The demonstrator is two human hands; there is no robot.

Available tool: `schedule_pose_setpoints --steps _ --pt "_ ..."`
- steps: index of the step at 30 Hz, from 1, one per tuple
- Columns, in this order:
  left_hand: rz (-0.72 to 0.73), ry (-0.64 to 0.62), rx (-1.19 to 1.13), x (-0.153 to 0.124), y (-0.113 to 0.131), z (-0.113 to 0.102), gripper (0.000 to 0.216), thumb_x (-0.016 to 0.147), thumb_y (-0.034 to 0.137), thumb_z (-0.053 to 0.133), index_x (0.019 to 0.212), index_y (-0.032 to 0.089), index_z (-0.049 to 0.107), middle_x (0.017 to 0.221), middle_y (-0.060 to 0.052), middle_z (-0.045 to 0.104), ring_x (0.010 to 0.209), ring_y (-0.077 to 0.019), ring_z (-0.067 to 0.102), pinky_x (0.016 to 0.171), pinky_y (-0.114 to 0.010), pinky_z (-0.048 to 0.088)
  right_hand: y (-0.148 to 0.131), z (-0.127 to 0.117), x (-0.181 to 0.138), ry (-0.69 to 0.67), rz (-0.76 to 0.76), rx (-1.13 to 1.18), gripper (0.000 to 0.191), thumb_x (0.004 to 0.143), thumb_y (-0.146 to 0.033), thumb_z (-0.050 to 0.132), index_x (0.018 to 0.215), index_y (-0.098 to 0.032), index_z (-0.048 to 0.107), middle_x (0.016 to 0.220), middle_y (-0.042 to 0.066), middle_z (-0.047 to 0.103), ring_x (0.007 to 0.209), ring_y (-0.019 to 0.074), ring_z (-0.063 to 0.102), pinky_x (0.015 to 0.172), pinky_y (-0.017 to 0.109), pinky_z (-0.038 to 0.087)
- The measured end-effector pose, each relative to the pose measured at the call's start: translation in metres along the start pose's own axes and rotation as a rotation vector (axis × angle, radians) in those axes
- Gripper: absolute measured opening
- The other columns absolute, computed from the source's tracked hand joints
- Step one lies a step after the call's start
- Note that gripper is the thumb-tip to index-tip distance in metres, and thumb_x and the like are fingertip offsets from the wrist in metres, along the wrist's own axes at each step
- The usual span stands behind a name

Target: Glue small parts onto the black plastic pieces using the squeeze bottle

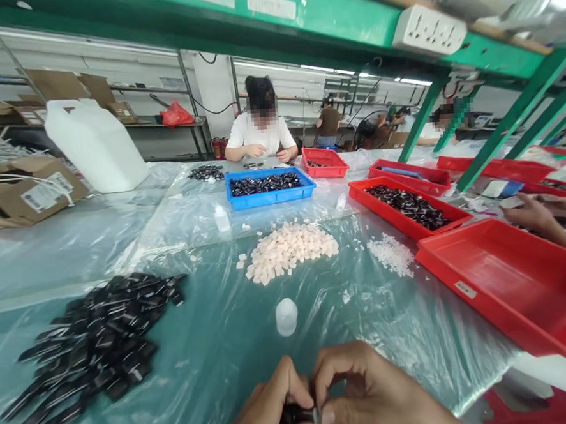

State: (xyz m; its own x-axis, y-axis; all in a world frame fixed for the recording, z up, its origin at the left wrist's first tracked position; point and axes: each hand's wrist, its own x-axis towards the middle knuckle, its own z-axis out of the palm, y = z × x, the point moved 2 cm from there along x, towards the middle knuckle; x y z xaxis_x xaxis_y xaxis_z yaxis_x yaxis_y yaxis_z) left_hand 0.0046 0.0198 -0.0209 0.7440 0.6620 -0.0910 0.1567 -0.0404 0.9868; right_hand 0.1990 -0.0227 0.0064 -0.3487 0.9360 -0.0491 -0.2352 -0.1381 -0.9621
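At the bottom centre, my left hand (271,408) is closed round a small glossy black part (295,416), mostly hidden by the fingers. My right hand (370,386) meets it there, thumb and fingertips pinched at the part's pale, shiny end. Just beyond my hands stands a small white bottle (286,317), seen from above. A heap of cream-white little blocks (290,250) lies farther out. To its right is a scatter of tiny translucent pieces (391,254). A big pile of flat black parts (103,338) spreads over the left side.
An unfilled red tray (508,281) sits at right; a red tray of black parts (407,207) and a similar blue tray (271,188) stand behind. A co-worker's hands (546,212) are at far right. Another person (261,130) sits opposite. A green beam (338,20) crosses overhead.
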Motion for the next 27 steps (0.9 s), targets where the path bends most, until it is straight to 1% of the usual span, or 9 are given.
schedule_pose_setpoints --steps 4,7,10,14,18,20,22,24,27 --pt "0.004 -0.061 -0.042 -0.009 0.015 -0.002 0.061 0.093 0.087 0.055 0.095 0.027 0.046 0.083 0.003 0.060 0.070 -0.0162 0.051 0.062 -0.025 0.036 -0.003 0.003 0.001 -0.064 0.077 0.138 0.024 0.076 -0.027 0.098 0.088 -0.014 0.082 0.091 0.002 0.071 0.078 0.0141 0.077 0.058 0.021 0.068" --pt "-0.007 -0.026 -0.052 -0.015 0.021 -0.001 0.058 0.095 0.085 0.056 0.095 0.027 0.045 0.087 0.002 0.059 0.076 -0.0169 0.052 0.067 -0.027 0.038 -0.002 0.002 0.004 -0.090 0.086 0.186 0.022 0.079 -0.026 0.096 0.087 -0.012 0.081 0.090 0.003 0.070 0.078 0.0146 0.077 0.059 0.023 0.070" --pt "-0.025 -0.010 -0.024 -0.018 0.022 -0.001 0.062 0.094 0.088 0.053 0.096 0.027 0.044 0.092 0.001 0.060 0.083 -0.0192 0.056 0.073 -0.030 0.040 -0.004 0.004 0.005 -0.090 0.088 0.193 0.021 0.080 -0.024 0.095 0.086 -0.011 0.080 0.088 0.002 0.069 0.077 0.0138 0.077 0.058 0.022 0.070" --pt "-0.065 -0.099 0.028 -0.017 0.019 -0.001 0.064 0.094 0.089 0.050 0.096 0.026 0.044 0.097 -0.003 0.059 0.087 -0.0215 0.056 0.073 -0.032 0.039 -0.010 0.007 0.002 -0.074 0.088 0.165 0.018 0.083 -0.022 0.093 0.087 -0.011 0.079 0.089 0.002 0.068 0.078 0.0118 0.075 0.060 0.020 0.070" --pt "-0.089 -0.036 0.002 -0.018 0.023 0.000 0.066 0.092 0.090 0.051 0.096 0.025 0.044 0.096 -0.002 0.057 0.084 -0.0213 0.054 0.072 -0.032 0.035 -0.016 0.010 -0.001 -0.071 0.100 0.121 0.022 0.081 -0.023 0.094 0.087 -0.012 0.077 0.089 0.001 0.068 0.076 0.0108 0.072 0.060 0.020 0.069" --pt "-0.098 -0.017 -0.008 -0.019 0.028 0.001 0.066 0.092 0.091 0.051 0.097 0.025 0.044 0.095 -0.001 0.057 0.083 -0.0206 0.053 0.073 -0.032 0.035 -0.017 0.011 -0.003 -0.034 0.109 0.025 0.024 0.081 -0.024 0.095 0.091 -0.015 0.075 0.090 0.000 0.068 0.074 0.0103 0.070 0.060 0.021 0.069" --pt "-0.103 0.009 0.000 -0.019 0.031 0.001 0.064 0.094 0.089 0.050 0.098 0.025 0.045 0.094 0.000 0.054 0.081 -0.0193 0.049 0.073 -0.032 0.034 -0.018 0.012 -0.007 0.036 0.057 -0.158 0.018 0.088 -0.026 0.088 0.097 -0.018 0.074 0.092 0.001 0.068 0.072 0.0106 0.070 0.059 0.021 0.068" --pt "-0.088 0.012 -0.004 -0.019 0.034 0.001 0.061 0.097 0.087 0.047 0.097 0.025 0.045 0.091 0.002 0.048 0.076 -0.0174 0.042 0.071 -0.032 0.032 -0.019 0.015 -0.011 0.093 -0.067 -0.374 0.007 0.097 -0.027 0.077 0.101 -0.021 0.075 0.096 0.003 0.070 0.072 0.0103 0.069 0.060 0.019 0.065" --pt "-0.065 -0.004 -0.024 -0.017 0.037 0.001 0.062 0.097 0.087 0.046 0.094 0.025 0.044 0.089 0.003 0.044 0.074 -0.0168 0.038 0.068 -0.032 0.030 -0.020 0.018 -0.016 0.131 -0.257 -0.597 0.005 0.100 -0.023 0.072 0.103 -0.025 0.076 0.098 0.003 0.073 0.073 0.0096 0.068 0.062 0.016 0.059"
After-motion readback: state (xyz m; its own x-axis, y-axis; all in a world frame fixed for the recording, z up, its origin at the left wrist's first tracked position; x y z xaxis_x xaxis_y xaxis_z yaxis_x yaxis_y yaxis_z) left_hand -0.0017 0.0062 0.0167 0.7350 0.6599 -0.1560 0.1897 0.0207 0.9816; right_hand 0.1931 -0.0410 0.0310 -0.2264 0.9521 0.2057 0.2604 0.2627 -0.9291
